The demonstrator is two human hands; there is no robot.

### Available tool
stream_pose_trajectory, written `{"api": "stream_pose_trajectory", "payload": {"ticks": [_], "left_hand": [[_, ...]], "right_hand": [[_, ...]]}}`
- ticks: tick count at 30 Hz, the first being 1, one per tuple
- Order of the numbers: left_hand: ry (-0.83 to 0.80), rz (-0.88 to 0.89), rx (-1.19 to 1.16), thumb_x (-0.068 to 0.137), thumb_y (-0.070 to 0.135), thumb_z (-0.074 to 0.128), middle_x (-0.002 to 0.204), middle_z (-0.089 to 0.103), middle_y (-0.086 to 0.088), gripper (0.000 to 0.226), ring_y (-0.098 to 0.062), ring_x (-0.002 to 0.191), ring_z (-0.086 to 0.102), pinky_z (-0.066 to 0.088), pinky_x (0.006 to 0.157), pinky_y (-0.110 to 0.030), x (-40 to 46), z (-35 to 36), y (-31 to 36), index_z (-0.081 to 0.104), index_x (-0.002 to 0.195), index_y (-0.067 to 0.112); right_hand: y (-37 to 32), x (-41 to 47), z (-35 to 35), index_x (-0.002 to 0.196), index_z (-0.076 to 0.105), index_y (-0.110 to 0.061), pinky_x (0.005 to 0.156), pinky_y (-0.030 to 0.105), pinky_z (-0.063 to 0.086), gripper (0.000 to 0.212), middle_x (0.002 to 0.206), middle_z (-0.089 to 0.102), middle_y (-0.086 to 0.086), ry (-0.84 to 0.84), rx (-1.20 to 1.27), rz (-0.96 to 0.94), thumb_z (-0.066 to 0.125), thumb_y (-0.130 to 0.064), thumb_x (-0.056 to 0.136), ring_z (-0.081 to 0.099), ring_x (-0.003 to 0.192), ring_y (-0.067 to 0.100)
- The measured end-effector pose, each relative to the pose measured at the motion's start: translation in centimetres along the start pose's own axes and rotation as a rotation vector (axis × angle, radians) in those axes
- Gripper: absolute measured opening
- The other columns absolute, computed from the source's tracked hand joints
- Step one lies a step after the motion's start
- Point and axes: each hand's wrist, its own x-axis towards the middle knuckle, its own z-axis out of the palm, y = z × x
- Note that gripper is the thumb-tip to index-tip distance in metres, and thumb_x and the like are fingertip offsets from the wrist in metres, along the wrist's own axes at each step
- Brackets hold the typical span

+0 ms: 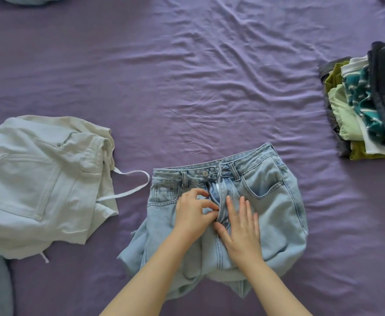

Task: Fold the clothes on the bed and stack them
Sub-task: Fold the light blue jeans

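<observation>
- The light blue jeans lie bunched on the purple bed, zipper open.
- The left hand pinches the zipper flap with curled fingers.
- The right hand presses flat on the jeans, fingers straight.
- A pale pile lies left.
- A folded stack sits far right.

One pair of blue jeans, one pale unfolded garment, one folded stack, two hands
</observation>
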Motion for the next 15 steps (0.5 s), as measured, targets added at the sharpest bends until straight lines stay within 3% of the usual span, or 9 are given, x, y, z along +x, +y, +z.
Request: {"api": "stream_pose_trajectory", "payload": {"ticks": [3, 6, 8, 10, 12, 13, 15], "left_hand": [[0.075, 0.121, 0.077, 0.073, 0.024, 0.078, 0.096, 0.066, 0.012, 0.006, -0.021, 0.103, 0.051, 0.028, 0.085, -0.031, 0.3, 0.1, 0.0, 0.078, 0.077, 0.028], [0.067, 0.125, 0.1, 0.078, 0.026, 0.074, 0.095, 0.07, 0.015, 0.006, -0.016, 0.099, 0.053, 0.025, 0.081, -0.028, 1.0, -0.1, 0.2, 0.078, 0.082, 0.028], [0.038, 0.068, 0.051, 0.079, 0.024, 0.072, 0.097, 0.071, 0.013, 0.008, -0.014, 0.099, 0.056, 0.034, 0.084, -0.028, 2.0, -0.2, 0.3, 0.078, 0.085, 0.026], [0.016, -0.015, -0.088, 0.079, 0.018, 0.072, 0.094, 0.071, 0.007, 0.009, -0.015, 0.093, 0.061, 0.045, 0.086, -0.033, 3.3, -0.6, 0.5, 0.078, 0.085, 0.019], [0.008, -0.072, -0.16, 0.08, 0.014, 0.072, 0.094, 0.069, 0.003, 0.009, -0.013, 0.088, 0.062, 0.049, 0.084, -0.032, 4.6, -0.9, 0.9, 0.077, 0.086, 0.015], [-0.003, -0.091, -0.164, 0.08, 0.014, 0.071, 0.095, 0.067, 0.003, 0.01, -0.011, 0.086, 0.061, 0.049, 0.083, -0.029, 5.1, -1.1, 1.0, 0.077, 0.088, 0.014], [-0.064, -0.117, -0.169, 0.08, 0.014, 0.071, 0.093, 0.062, 0.005, 0.012, -0.008, 0.083, 0.059, 0.046, 0.08, -0.021, 5.8, -1.5, 1.0, 0.077, 0.091, 0.015]], "right_hand": [[-0.7, -0.5, -0.4, 0.149, 0.026, -0.017, 0.107, 0.054, 0.026, 0.078, 0.147, 0.032, 0.027, 0.035, -0.109, -0.002, 0.022, -0.063, 0.086, 0.031, 0.136, 0.04], [-1.2, -0.6, -0.7, 0.14, 0.032, -0.019, 0.096, 0.058, 0.039, 0.071, 0.138, 0.045, 0.029, 0.015, -0.157, 0.028, 0.029, -0.06, 0.082, 0.048, 0.124, 0.043], [-1.0, -0.5, -0.5, 0.138, 0.033, -0.02, 0.094, 0.059, 0.041, 0.067, 0.136, 0.047, 0.028, 0.025, -0.165, 0.008, 0.034, -0.061, 0.085, 0.05, 0.123, 0.043], [-0.6, -0.5, 0.0, 0.137, 0.037, -0.02, 0.094, 0.06, 0.04, 0.073, 0.136, 0.047, 0.029, 0.063, -0.197, -0.026, 0.065, -0.052, 0.078, 0.049, 0.123, 0.044], [-0.4, -0.4, 0.3, 0.141, 0.043, -0.019, 0.099, 0.059, 0.036, 0.086, 0.14, 0.042, 0.029, 0.063, -0.185, -0.057, 0.078, -0.046, 0.068, 0.044, 0.127, 0.045], [-0.3, -0.4, 0.2, 0.145, 0.037, -0.021, 0.105, 0.058, 0.03, 0.084, 0.146, 0.033, 0.028, 0.038, -0.181, -0.058, 0.073, -0.048, 0.074, 0.035, 0.134, 0.044], [-0.6, -0.4, -0.3, 0.148, 0.011, -0.034, 0.116, 0.05, 0.008, 0.071, 0.157, 0.002, 0.018, -0.055, -0.171, -0.019, 0.043, -0.059, 0.09, 0.004, 0.146, 0.035]]}}
